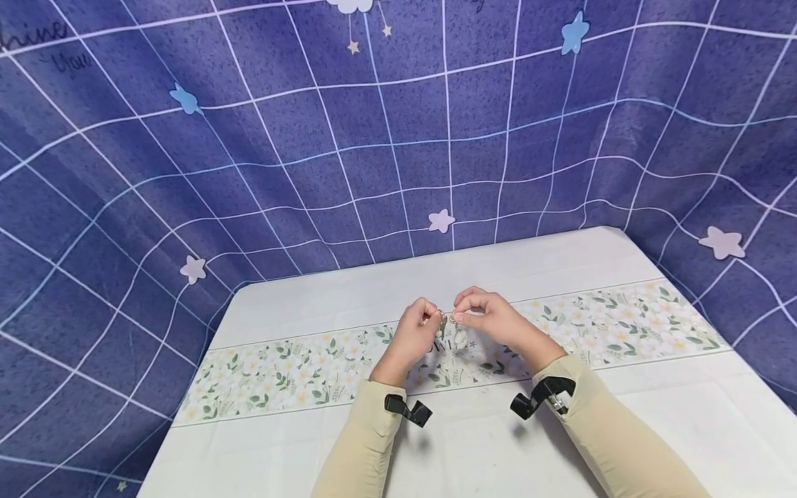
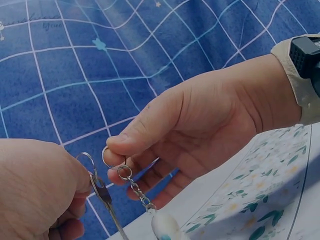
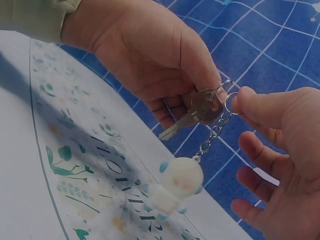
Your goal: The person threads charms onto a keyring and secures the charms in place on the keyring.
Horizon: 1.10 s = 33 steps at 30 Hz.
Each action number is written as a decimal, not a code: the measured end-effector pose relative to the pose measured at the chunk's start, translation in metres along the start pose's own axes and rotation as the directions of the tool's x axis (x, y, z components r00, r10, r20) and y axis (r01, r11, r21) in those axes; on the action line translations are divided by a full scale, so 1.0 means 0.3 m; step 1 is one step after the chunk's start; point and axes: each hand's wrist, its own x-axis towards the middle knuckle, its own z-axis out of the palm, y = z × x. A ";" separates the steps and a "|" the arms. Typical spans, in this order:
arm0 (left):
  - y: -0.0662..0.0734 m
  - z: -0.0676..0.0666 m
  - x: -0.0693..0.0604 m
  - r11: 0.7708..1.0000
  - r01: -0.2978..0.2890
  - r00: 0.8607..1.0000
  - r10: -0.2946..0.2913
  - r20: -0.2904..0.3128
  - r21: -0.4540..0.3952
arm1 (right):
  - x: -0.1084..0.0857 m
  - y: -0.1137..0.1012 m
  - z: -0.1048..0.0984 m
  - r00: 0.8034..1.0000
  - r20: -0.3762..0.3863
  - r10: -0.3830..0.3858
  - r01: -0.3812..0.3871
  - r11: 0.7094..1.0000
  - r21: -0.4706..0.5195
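Observation:
My left hand (image 1: 412, 339) (image 2: 37, 187) (image 3: 150, 55) pinches a thin metal ring with a metal key (image 1: 442, 325) (image 2: 103, 194) (image 3: 204, 106) hanging from it. Between thumb and fingertip, my right hand (image 1: 498, 321) (image 2: 200, 115) (image 3: 295, 145) grips the split ring (image 2: 105, 159) of a keychain. A short silver chain (image 2: 140, 194) (image 3: 214, 133) runs down from that ring to a small white figure (image 1: 461, 339) (image 2: 165, 224) (image 3: 182, 177) with light-blue parts. The two rings are close together; whether they touch or link, I cannot tell.
Below the hands lies a white tabletop cover (image 1: 461, 449) with a floral band (image 1: 299, 370) and dark lettering. A blue-purple curtain (image 1: 349, 166) with grid lines and stars stands behind and at both sides. Black wrist mounts (image 1: 407, 409) sit on both sleeves.

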 end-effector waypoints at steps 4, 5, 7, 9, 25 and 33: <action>0.004 -0.001 -0.003 1.000 0.012 1.000 -0.012 0.004 -0.002 | -0.001 -0.003 0.000 1.000 0.020 -0.008 0.008 0.999 -0.035; 0.007 -0.001 -0.004 1.000 0.024 1.000 -0.024 0.009 -0.006 | -0.001 -0.006 0.000 0.999 0.029 -0.014 0.015 0.999 -0.044; 0.012 -0.001 -0.006 0.998 0.052 0.998 -0.052 0.019 -0.020 | -0.002 -0.010 0.000 0.999 0.046 -0.027 0.030 0.997 -0.066; 0.017 -0.001 -0.007 0.997 0.073 0.997 -0.072 0.028 -0.032 | -0.003 -0.010 0.000 0.997 0.060 -0.041 0.046 0.996 -0.073; 0.034 -0.010 -0.017 0.991 0.127 0.987 -0.130 0.098 0.038 | -0.006 -0.028 0.001 0.994 0.095 -0.046 0.061 0.984 -0.167; 0.051 -0.013 -0.024 0.983 0.159 0.975 -0.171 0.141 0.090 | -0.010 -0.036 -0.002 0.991 0.128 -0.050 0.078 0.971 -0.227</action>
